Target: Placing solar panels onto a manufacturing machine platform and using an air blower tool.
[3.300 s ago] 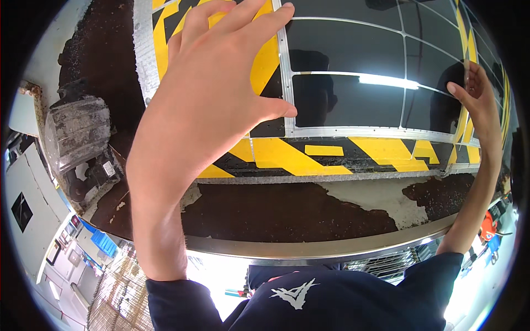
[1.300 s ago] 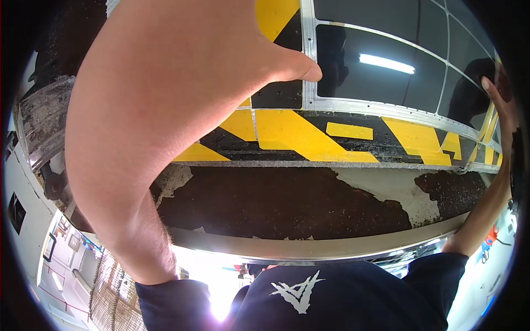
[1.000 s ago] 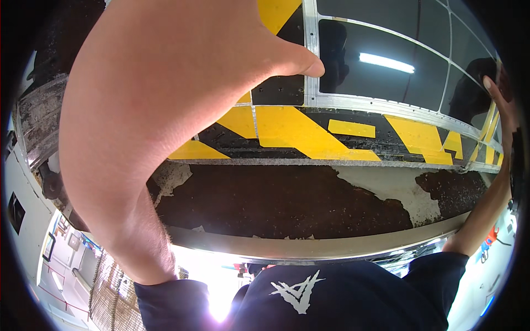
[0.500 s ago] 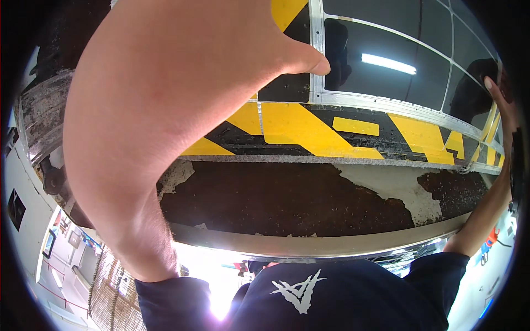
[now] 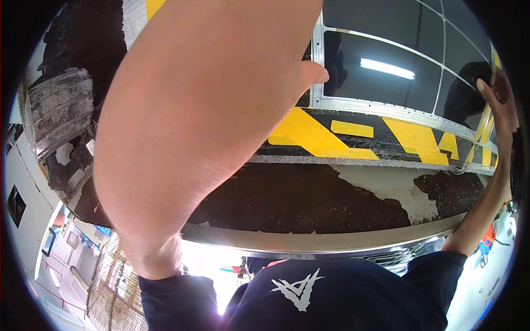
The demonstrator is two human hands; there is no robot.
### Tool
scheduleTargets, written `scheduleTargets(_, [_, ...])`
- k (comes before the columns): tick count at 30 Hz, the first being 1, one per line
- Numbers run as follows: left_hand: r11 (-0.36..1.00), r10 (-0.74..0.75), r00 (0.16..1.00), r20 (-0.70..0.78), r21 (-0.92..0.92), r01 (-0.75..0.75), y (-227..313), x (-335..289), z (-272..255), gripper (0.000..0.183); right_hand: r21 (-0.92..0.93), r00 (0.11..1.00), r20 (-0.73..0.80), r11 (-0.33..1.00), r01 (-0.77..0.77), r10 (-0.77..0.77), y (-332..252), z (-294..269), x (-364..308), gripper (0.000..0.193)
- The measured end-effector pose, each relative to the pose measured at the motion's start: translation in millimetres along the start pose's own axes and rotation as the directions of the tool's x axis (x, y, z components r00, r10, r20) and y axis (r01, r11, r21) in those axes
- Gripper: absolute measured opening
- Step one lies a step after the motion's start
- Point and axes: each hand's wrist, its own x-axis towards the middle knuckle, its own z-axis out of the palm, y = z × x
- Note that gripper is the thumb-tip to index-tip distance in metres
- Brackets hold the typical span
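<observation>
A dark glossy panel (image 5: 381,83), divided by silver metal strips (image 5: 386,104), lies at the upper right and reflects a lamp. My left arm reaches up across the middle, over a yellow-and-black striped band (image 5: 309,135). Of my left hand (image 5: 313,73) only the stretched-out thumb and its base show, by the panel's left metal strip; the fingers are out of the picture. At the panel's far right edge is my right hand (image 5: 501,99), thumb and fingers apart. Some of its fingers are dark and hard to make out. I see nothing gripped in either hand.
A dark brown surface (image 5: 287,198) with peeled pale patches runs between me and the striped band. Its pale front edge (image 5: 309,241) lies close to my body. Worn grey tape (image 5: 61,105) covers part of the left side. A woven mesh (image 5: 110,287) stands at lower left.
My left forearm has swung to the right, uncovering more of the worn left side. Its thumb stays by the metal strip. My right hand has shifted slightly up.
</observation>
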Motion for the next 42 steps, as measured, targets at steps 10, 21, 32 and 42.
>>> scheduleTargets(10, [0.999,-0.047,0.999,-0.008,0.001,0.047,-1,8,0,0.084,0.144,0.997,0.071,0.990,0.010,-0.020,-22,-11,-3,0.068])
scheduleTargets(21, [0.992,-0.129,0.991,0.040,0.001,0.129,14,17,-2,0.083,0.241,0.996,0.091,0.970,-0.009,-0.014,-40,-13,-7,0.070])
scheduleTargets(32, [0.981,-0.193,0.976,0.101,0.009,0.193,29,26,-10,0.087,0.485,0.994,0.108,0.871,-0.075,0.026,-56,-18,-16,0.064])
scheduleTargets(42, [0.983,-0.178,0.977,0.120,-0.013,0.181,26,29,-18,0.098,0.604,0.994,0.111,0.795,-0.052,-0.019,-79,-33,-23,0.113])
